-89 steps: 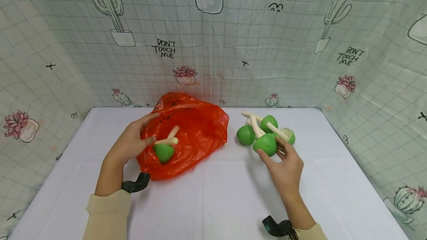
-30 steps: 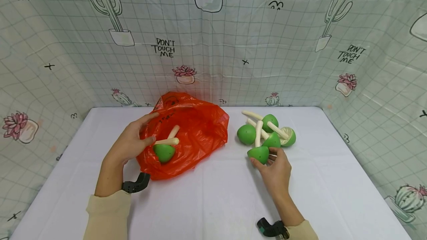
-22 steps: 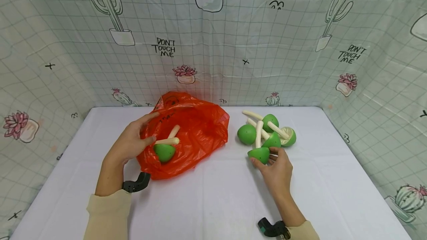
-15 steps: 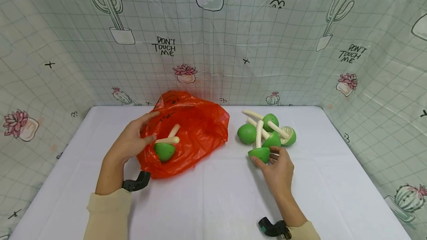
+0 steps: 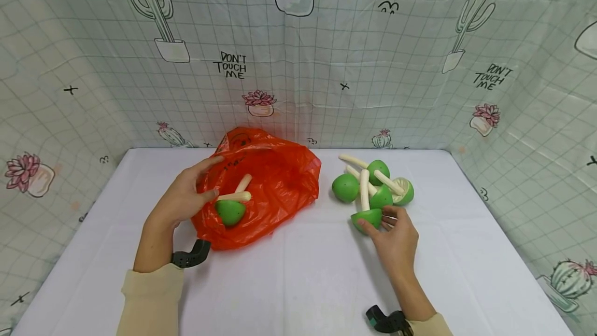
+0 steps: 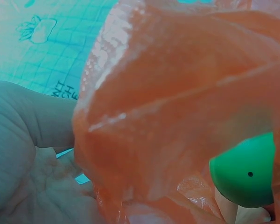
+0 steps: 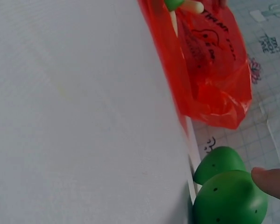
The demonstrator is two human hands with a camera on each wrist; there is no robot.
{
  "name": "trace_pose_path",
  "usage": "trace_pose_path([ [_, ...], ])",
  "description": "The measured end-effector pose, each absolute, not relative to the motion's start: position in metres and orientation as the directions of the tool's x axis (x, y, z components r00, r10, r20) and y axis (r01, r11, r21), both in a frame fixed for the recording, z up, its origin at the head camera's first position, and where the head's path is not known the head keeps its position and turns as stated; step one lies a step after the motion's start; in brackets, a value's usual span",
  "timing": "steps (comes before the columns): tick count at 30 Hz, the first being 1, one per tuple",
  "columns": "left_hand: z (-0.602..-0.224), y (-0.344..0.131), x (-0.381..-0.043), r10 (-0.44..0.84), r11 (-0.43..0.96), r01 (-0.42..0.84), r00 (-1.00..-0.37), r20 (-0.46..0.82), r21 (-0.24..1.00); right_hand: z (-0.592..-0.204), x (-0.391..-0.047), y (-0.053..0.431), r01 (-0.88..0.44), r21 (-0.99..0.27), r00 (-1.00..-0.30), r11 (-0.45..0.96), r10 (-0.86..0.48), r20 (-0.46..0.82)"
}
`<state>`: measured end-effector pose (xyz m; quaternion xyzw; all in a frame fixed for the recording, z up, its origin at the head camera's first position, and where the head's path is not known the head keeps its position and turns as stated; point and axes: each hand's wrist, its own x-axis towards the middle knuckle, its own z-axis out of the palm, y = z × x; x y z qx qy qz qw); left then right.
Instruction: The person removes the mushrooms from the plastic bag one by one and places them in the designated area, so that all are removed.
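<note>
My right hand [image 5: 396, 237] pinches the green cap of a toy mushroom [image 5: 367, 219] between thumb and fingers. Its cream stem points up and away, overlapping the other mushrooms in the head view. In the right wrist view a fingertip rests on the held green cap [image 7: 231, 200]. My left hand [image 5: 182, 198] grips the left edge of a red plastic bag [image 5: 280, 185], thumb on the near side of its mouth. Inside the bag lie a green-capped mushroom [image 5: 230, 212] and another cream stem [image 5: 243, 183]. The left wrist view shows the bag film [image 6: 168, 121] beside the thumb.
Just beyond my right hand several more green toy mushrooms [image 5: 345, 187] lie heaped, one showing its pale underside [image 5: 404, 192]. All of it rests on a white table [image 5: 298, 284]. A grid-patterned cloth with cactus drawings [image 5: 298, 66] hangs behind and along both sides.
My right hand has drawn the mushroom nearer from the heap, its stem swinging more upright, then shifted slightly right. The left hand and bag stay as they were.
</note>
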<state>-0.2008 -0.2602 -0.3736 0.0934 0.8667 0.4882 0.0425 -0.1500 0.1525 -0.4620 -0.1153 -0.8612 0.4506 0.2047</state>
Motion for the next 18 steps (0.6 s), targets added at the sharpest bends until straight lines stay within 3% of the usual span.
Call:
trace_pose_path([
  [18,-0.375,-0.264,-0.2,0.223,0.476,0.142,-0.974,0.037,0.868,-0.443,-0.155,0.154,-0.086,-0.84,-0.851,0.535,0.399,0.341],
])
